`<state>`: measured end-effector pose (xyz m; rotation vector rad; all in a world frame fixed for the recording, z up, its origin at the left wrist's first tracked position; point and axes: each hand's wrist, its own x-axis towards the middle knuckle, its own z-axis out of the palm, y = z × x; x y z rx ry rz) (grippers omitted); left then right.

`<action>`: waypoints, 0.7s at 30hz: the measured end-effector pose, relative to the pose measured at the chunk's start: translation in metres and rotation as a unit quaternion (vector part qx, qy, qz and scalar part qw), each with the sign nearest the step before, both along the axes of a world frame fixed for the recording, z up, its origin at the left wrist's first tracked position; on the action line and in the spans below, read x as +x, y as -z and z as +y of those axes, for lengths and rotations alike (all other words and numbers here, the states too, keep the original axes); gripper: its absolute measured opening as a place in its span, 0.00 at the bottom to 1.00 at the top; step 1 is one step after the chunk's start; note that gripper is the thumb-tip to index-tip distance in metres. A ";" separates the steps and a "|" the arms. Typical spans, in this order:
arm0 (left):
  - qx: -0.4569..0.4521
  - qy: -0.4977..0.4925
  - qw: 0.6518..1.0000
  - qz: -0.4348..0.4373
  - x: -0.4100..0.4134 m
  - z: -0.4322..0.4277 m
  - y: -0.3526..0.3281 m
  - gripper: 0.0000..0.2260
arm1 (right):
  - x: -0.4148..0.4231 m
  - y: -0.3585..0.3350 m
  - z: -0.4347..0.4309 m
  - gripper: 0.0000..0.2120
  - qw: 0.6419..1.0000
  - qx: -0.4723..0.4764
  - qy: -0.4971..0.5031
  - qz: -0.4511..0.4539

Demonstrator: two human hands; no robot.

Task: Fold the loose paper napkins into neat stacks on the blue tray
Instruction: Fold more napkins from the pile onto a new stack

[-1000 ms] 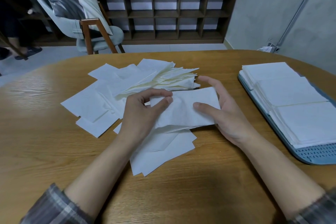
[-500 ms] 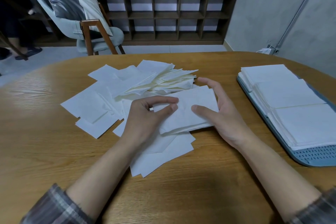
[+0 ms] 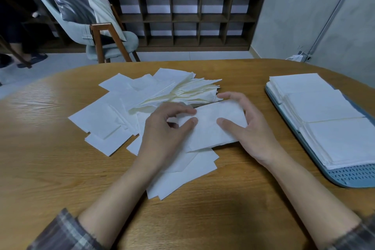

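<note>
Holding a folded napkin (image 3: 211,128) between both hands, just over, perhaps touching, the loose napkins (image 3: 113,119) strewn across the desk (image 3: 50,168). Pinching its left end with the curled thumb and forefinger of the left hand (image 3: 162,134). Clasping its right end with the right hand (image 3: 249,128), loosely cupped, thumb laid on top, fingers curved along the far edge. Well apart to the right, on the blue tray (image 3: 353,176), three napkin stacks (image 3: 324,107) in a row.

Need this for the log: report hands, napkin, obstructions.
Left hand pinches folded napkin; right hand grips its other end. Napkin over loose pile, off the blue tray. Nothing between them.
</note>
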<state>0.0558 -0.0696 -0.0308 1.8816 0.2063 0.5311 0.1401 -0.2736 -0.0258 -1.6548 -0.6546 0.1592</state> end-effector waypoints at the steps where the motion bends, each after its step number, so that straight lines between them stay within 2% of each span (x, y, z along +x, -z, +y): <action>1: -0.003 -0.001 1.000 -0.016 0.000 0.000 -0.002 0.07 | 0.000 -0.001 -0.001 0.19 1.000 0.014 -0.009 0.002; 5: -0.064 0.073 0.995 0.005 -0.004 -0.003 -0.014 0.15 | 0.000 -0.001 -0.002 0.13 0.998 0.040 -0.037 0.022; 10: 0.004 0.067 0.998 -0.003 -0.001 0.003 -0.007 0.19 | 0.001 -0.003 -0.005 0.12 0.998 -0.057 -0.039 0.014; 12: 0.044 0.060 0.997 -0.009 -0.001 0.009 -0.005 0.18 | 0.005 -0.001 -0.006 0.13 0.998 -0.063 -0.015 0.011; 14: 0.129 0.053 0.990 -0.013 0.001 0.017 -0.003 0.18 | 0.012 0.002 -0.008 0.15 0.996 -0.077 0.045 -0.012; 17: 0.255 0.098 0.961 0.040 0.002 0.032 0.000 0.18 | 0.019 0.007 -0.013 0.16 0.989 -0.092 0.110 -0.030; 19: 0.289 0.146 0.941 0.092 0.001 0.037 0.000 0.20 | 0.022 0.009 -0.014 0.16 0.985 -0.104 0.133 -0.031; 21: 0.302 0.160 0.935 0.098 0.000 0.037 0.002 0.21 | 0.022 0.010 -0.015 0.16 0.981 -0.114 0.152 -0.036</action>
